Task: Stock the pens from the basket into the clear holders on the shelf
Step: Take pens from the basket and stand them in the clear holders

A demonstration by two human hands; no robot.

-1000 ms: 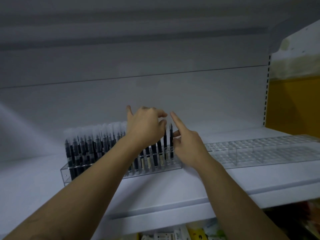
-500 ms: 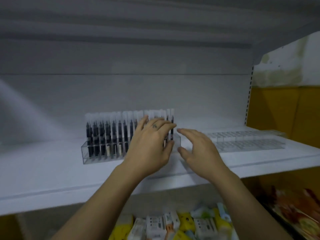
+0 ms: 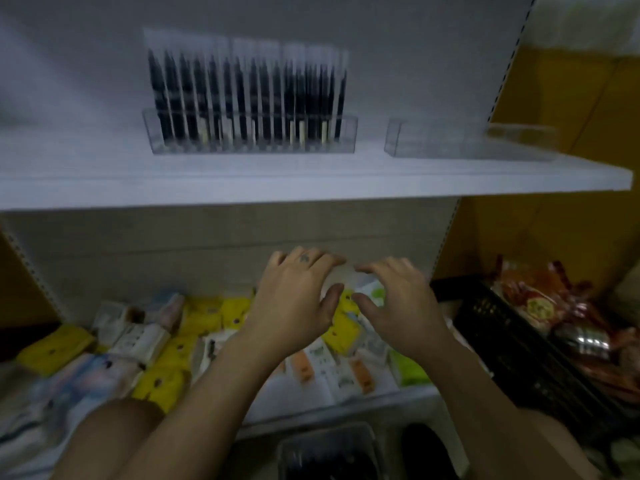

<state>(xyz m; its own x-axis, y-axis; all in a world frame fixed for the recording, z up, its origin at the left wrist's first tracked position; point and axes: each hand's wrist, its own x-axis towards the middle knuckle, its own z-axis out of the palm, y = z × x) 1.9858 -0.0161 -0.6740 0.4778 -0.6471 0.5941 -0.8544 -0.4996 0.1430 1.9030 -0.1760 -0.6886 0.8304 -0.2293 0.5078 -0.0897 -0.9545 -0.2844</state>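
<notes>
My left hand and right hand are relaxed, holding nothing. The basket lies below both, bottom centre, and the empty holder sits upper right.

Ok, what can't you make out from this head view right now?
- Dark container, perhaps the basket: cut off by the bottom edge and too dark to show any pens inside.
- Pens in the left holder: motion blur, so no count, and free slots are unclear.
- Right holder: blurred, its slots don't show.
- Packets on the lower shelf: some are covered by the left hand and right hand.
</notes>
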